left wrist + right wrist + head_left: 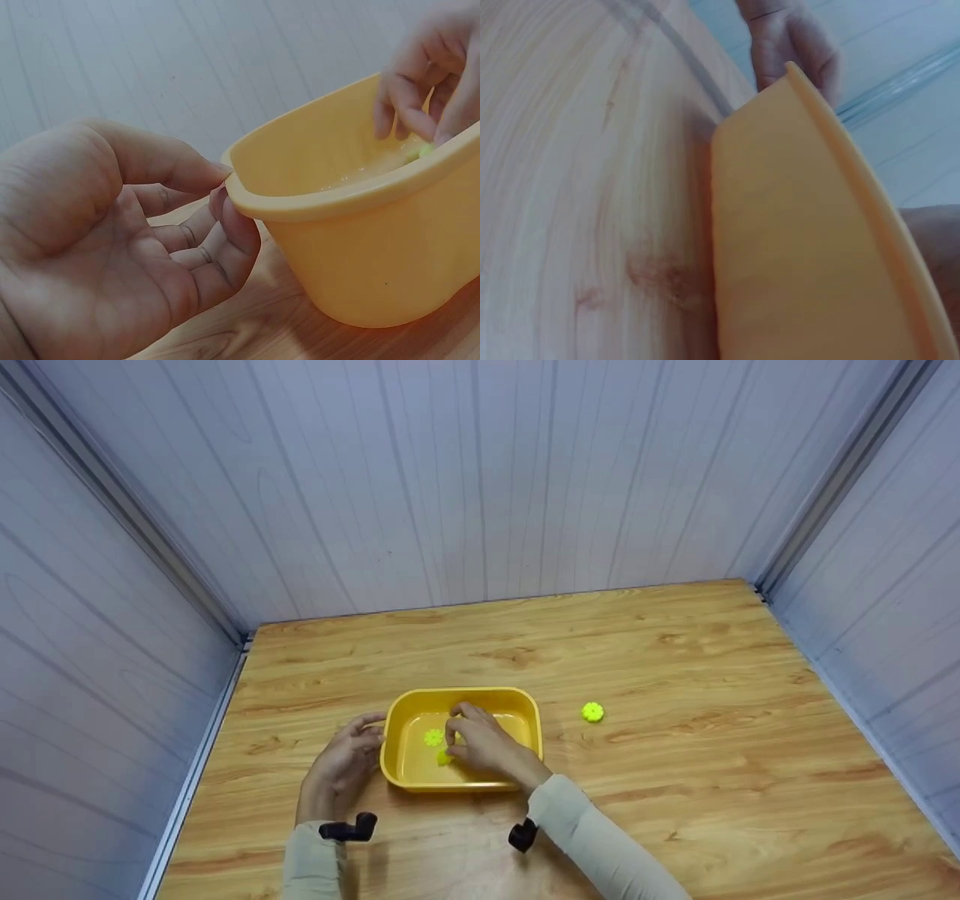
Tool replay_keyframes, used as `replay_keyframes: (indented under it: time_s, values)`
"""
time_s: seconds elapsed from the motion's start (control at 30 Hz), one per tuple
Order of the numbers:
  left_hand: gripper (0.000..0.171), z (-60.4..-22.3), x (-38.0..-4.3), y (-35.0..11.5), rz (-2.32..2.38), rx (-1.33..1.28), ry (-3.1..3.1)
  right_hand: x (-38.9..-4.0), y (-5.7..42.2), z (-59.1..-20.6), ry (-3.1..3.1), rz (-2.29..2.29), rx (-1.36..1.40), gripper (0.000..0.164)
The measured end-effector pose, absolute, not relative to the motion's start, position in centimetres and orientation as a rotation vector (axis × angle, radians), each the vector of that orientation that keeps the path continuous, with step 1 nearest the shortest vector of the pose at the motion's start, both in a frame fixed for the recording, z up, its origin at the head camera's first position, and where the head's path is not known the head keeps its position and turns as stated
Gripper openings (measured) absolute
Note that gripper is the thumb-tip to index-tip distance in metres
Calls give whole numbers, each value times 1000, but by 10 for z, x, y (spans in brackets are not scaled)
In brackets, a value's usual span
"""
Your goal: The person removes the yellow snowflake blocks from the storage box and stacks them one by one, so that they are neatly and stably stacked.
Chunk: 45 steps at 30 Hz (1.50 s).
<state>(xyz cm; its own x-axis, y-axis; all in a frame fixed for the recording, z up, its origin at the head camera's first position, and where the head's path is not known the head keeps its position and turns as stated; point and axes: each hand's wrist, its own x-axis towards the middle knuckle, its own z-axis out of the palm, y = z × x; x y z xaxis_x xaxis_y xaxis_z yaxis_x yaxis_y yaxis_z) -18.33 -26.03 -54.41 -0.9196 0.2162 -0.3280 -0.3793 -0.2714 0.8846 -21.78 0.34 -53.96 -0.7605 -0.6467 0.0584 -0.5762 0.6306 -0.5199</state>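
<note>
A yellow plastic basin (405, 786) with rounded corners stands on the wooden table. My left hand (349, 757) is at its left end; in the left wrist view the thumb and fingertips pinch the rim (251, 204). Reaching down inside the basin, my right hand (484, 742) has thumb and fingers bent together at a small yellow-green piece (420, 152), partly hidden by the fingertips. On the basin floor lies a flower-shaped yellow-green piece (433, 737), with another piece (444, 757) by the right thumb. The right wrist view shows mainly the basin's outer wall (780, 225).
One more flower-shaped yellow-green piece (592, 712) lies on the table (712, 697), right of the basin. Pale panelled walls (480, 480) close off the back and both sides. A black wrist mount (351, 829) sits on each sleeve.
</note>
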Motion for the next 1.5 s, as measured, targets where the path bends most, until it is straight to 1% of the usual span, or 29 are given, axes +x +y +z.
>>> replay_keyframes:
  time_s: [0.4,0.6,0.83,1.2,1.5]
  values:
    - [40,-545,-185,-261,2221,-200,1630,-225,17,-518,2570,-1125,-1003,12]
    - [44,-543,-185,-262,2172,-185,1689,-227,27,-510,2555,-1229,-1007,12]
    - [46,-542,-184,-263,2171,-219,1709,-229,39,-507,2536,-1320,-981,13]
    - [44,-543,-184,-261,2201,-182,1664,-234,59,-503,2515,-1457,-930,12]
    - [48,-544,-185,-261,2179,-189,1695,-238,79,-502,2518,-1540,-779,12]
